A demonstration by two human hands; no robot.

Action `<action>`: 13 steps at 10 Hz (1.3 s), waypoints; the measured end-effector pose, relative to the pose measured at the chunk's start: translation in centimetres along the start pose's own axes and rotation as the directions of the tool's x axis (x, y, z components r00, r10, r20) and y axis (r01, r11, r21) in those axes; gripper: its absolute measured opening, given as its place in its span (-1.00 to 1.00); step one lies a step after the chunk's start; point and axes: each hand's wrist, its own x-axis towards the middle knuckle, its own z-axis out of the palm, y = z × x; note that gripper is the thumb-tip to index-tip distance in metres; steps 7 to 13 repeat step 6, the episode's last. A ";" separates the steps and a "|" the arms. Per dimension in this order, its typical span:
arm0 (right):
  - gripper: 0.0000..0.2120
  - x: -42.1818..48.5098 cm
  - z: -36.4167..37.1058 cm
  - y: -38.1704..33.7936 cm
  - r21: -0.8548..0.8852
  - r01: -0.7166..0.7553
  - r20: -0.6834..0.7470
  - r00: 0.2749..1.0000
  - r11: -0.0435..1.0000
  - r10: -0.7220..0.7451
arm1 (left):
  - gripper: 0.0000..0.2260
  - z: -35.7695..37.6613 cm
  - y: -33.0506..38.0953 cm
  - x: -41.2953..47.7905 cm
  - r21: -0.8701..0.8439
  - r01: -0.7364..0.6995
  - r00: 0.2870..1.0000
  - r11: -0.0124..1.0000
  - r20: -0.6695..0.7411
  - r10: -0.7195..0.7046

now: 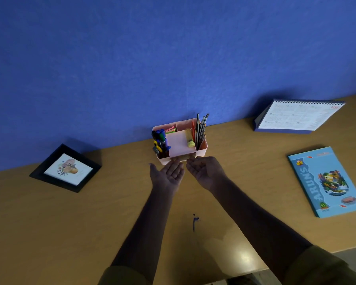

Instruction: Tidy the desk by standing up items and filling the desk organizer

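Observation:
A pink desk organizer point(180, 148) stands against the blue wall at the back middle of the desk. Its left compartment holds several markers and pens point(160, 140), its right one several pencils point(200, 128), and a yellow glue stick point(189, 137) leans in the middle. My left hand point(169, 173) and my right hand point(205, 171) lie side by side just in front of the organizer, palms up, fingers relaxed, fingertips touching its front wall. A black picture frame point(65, 168) lies flat at the left. A desk calendar point(298, 117) stands at the back right.
A blue notebook point(325, 182) lies flat near the desk's right edge. A dark ink stain point(195, 221) marks the wooden desk point(70, 233) between my forearms. The desk's front edge runs along the bottom right.

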 end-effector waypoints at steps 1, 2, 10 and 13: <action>-0.50 0.4 0.1 0.1 -0.004 -0.016 -0.010 1.000 1.000 0.016 | -0.30 0.2 0.0 0.3 -0.027 -0.009 1.000 1.000 -0.003 0.009; -0.50 0.3 0.1 0.2 -0.020 -0.020 -0.016 1.000 1.000 0.019 | -0.35 0.0 -0.1 0.4 -0.025 -0.019 1.000 0.999 -0.007 0.019; -0.81 -2.0 -0.7 1.8 -0.553 -0.048 -0.165 0.985 0.832 -0.053 | -0.52 -1.4 -0.3 -2.2 0.349 -0.083 0.991 0.933 -0.069 0.114; -0.81 -2.0 -0.7 1.8 -0.553 -0.048 -0.165 0.985 0.832 -0.053 | -0.52 -1.4 -0.3 -2.2 0.349 -0.083 0.991 0.933 -0.069 0.114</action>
